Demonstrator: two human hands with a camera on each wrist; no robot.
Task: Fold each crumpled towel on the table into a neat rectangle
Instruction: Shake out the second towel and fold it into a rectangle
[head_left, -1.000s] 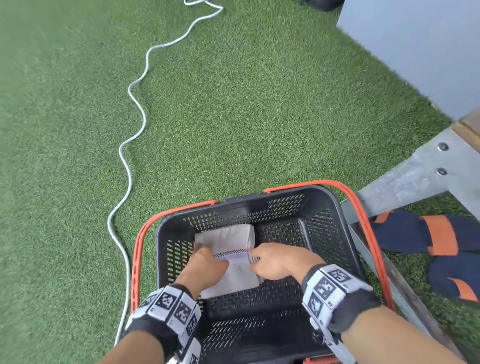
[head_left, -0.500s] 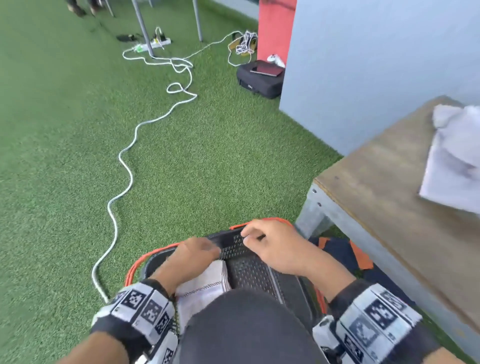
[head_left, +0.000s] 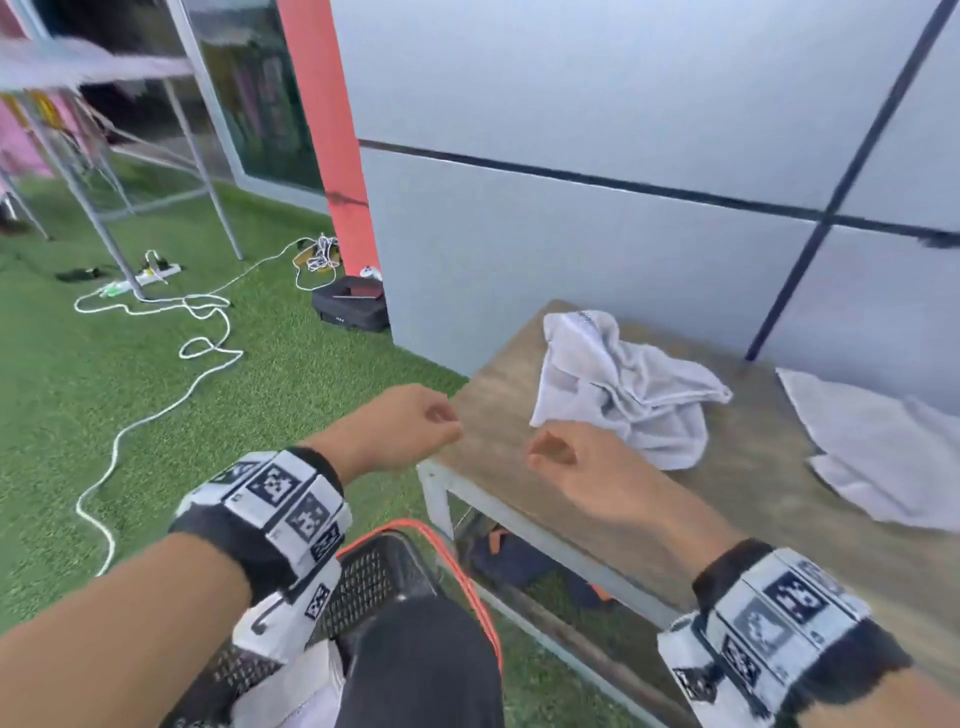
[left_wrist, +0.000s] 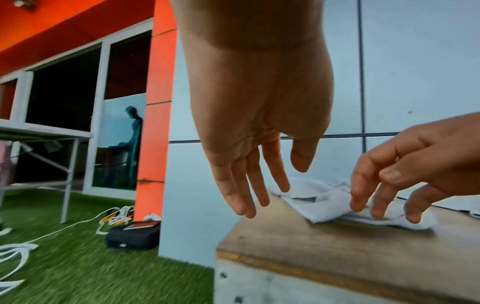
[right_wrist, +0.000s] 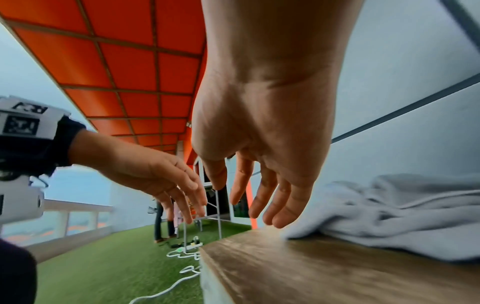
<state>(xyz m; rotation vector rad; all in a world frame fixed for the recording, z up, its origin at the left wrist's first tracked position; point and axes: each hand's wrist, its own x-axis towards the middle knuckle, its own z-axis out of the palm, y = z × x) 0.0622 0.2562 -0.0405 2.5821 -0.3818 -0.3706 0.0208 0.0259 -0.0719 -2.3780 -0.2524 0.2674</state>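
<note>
Wooden counter carries a crumpled towel; my left grip and right grip hover near it, fingers loosely spread, empty.

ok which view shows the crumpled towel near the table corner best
The head view: the whole crumpled towel lies in sight on the table, just beyond the empty right hand. The left wrist view shows it low and partly behind the right hand's fingers; the right wrist view catches only its near edge.

The desk has a matt, grainy wood top on a painted metal frame; the towel is soft grey cloth; the basket is perforated black plastic.
</note>
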